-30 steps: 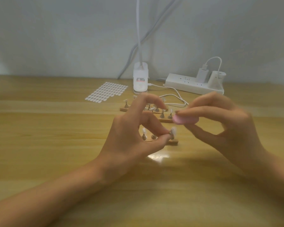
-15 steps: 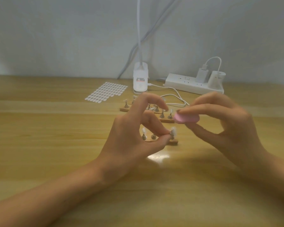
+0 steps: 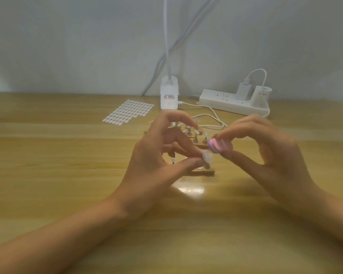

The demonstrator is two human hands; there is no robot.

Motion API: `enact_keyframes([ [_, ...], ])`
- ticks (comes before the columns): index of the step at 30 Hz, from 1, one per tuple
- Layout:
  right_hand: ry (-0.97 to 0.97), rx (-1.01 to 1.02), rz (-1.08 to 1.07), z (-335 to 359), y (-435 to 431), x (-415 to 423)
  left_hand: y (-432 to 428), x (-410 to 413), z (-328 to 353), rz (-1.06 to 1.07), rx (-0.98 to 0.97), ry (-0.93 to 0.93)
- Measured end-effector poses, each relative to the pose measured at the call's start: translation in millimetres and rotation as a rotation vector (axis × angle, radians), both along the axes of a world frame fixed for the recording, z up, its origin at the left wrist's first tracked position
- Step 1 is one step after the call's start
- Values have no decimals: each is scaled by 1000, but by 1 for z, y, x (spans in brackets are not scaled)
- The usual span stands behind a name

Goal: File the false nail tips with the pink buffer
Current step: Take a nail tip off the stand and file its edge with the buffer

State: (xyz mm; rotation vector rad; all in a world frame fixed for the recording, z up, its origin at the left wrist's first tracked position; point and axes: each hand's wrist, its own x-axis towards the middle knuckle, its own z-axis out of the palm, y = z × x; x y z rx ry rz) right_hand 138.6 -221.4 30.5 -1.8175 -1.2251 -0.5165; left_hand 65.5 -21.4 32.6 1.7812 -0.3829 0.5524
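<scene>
Shifted lower since earlier: pink buffer [image 3: 220, 146] — pinched in right hand [image 3: 271, 155] — just beside false nail tip [image 3: 208, 156] at its 7 o'clock, left hand [image 3: 152, 161] pinching it. Risk: heavy strokes dislodging tip from stand [image 3: 204, 172].

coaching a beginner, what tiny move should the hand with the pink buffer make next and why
Probably ease the small pink oval buffer down-left onto the clear false nail tip: the right hand pinches it just beside the tip, which the left hand pinches.

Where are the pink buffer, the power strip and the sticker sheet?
pink buffer [image 3: 220, 146], head view, its striped side.
power strip [image 3: 222, 100], head view, its top face.
sticker sheet [image 3: 129, 111], head view, its middle.
</scene>
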Motion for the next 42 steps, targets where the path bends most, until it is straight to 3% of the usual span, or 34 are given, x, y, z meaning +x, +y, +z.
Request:
enact_keyframes([
  [11, -101, -34, 67, 0, 3, -4, 1, 1, -3, 24, 62, -59],
  [19, 100, -120, -195, 4, -14, 33, 8, 7, -5, 63, 95, 7],
  [26, 186, -469, -266, -8, -24, 51, -2, 14, -8, 179, 497, 66],
  [32, 141, -551, -364, -3, -23, 49, -3, 20, -9, 217, 591, 112],
  [35, 107, -512, -312, 1, -18, 41, -4, 21, -8, 246, 605, 128],
  [42, 231, -491, -129, -6, -1, 24, -3, 24, -9, 279, 608, 137],
])
